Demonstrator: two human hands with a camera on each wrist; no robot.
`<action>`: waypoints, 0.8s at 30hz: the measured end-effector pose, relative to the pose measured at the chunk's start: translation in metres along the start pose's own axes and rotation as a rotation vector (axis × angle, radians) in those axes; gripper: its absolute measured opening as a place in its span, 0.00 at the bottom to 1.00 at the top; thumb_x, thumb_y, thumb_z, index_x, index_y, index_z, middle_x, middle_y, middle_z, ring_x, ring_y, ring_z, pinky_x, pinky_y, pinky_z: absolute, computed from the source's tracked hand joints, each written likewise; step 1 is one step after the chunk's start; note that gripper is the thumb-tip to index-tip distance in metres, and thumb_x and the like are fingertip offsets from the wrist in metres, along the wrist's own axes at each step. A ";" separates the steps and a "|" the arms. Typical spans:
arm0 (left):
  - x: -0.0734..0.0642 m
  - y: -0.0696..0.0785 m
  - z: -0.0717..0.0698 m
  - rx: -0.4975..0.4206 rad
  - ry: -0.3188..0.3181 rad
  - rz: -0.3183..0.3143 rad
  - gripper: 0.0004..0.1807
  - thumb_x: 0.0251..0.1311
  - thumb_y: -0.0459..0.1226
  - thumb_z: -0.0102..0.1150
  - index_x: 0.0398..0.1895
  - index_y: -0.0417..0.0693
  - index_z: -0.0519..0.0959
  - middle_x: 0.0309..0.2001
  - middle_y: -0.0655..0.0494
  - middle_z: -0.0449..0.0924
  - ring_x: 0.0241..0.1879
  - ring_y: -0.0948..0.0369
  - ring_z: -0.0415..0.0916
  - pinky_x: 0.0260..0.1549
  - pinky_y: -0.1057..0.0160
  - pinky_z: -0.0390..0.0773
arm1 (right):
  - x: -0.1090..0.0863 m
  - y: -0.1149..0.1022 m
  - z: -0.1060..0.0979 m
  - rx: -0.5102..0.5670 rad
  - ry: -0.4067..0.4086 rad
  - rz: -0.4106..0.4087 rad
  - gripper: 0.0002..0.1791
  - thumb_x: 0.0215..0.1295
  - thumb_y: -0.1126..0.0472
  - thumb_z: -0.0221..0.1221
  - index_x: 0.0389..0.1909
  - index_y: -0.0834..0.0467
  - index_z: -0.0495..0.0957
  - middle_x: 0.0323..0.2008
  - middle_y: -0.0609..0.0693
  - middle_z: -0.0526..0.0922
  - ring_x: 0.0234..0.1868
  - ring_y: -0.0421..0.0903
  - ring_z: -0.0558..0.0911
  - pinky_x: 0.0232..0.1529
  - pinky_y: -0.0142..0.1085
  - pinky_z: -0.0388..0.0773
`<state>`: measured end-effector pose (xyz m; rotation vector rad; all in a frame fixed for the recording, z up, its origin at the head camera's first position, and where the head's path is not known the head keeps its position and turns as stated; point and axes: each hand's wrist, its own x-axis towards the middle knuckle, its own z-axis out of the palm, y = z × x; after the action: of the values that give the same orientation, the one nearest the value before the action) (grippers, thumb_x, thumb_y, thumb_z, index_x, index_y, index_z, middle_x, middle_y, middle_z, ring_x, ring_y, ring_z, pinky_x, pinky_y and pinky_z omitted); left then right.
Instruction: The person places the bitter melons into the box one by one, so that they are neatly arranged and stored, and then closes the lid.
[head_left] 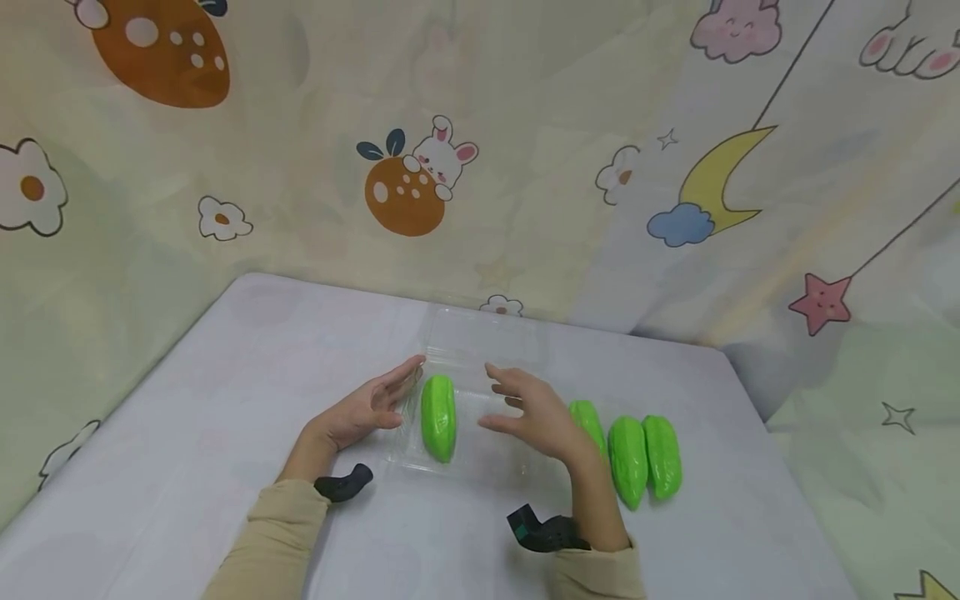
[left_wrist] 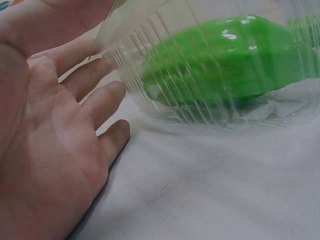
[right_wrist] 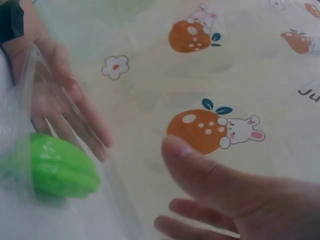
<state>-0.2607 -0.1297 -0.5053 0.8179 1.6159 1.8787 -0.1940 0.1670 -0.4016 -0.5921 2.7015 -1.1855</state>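
A clear plastic clamshell box (head_left: 480, 454) lies with its lid (head_left: 483, 335) folded back. On the box's left side rests a glossy green ridged gourd-like piece (head_left: 438, 419), seen through the ribbed wall in the left wrist view. My left hand (head_left: 371, 410) is beside that wall, fingers extended and fingertips right at it, gripping nothing. Over the box's right part hovers my right hand (head_left: 534, 412), its thumb and fingers spread apart with nothing between them. In the right wrist view, the green piece (right_wrist: 62, 167) shows behind clear plastic, with my left hand beyond it.
Several more green pieces (head_left: 628, 461) lie on the white-covered table (head_left: 225, 400) to the right of the box, one partly hidden by my right wrist. A cartoon-printed curtain (head_left: 315, 250) hangs behind the table. Each wrist wears a black camera mount (head_left: 551, 533).
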 end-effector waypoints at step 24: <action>-0.001 -0.004 -0.002 0.002 -0.026 0.033 0.53 0.55 0.33 0.65 0.76 0.51 0.40 0.77 0.58 0.31 0.75 0.52 0.23 0.64 0.80 0.50 | -0.129 0.093 -0.106 -0.157 0.150 0.061 0.58 0.51 0.57 0.70 0.75 0.40 0.40 0.76 0.51 0.40 0.76 0.50 0.40 0.61 0.69 0.54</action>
<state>-0.2614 -0.1308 -0.5092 0.8716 1.5979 1.8820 -0.1329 0.3479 -0.4022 -0.4527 2.9360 -1.0497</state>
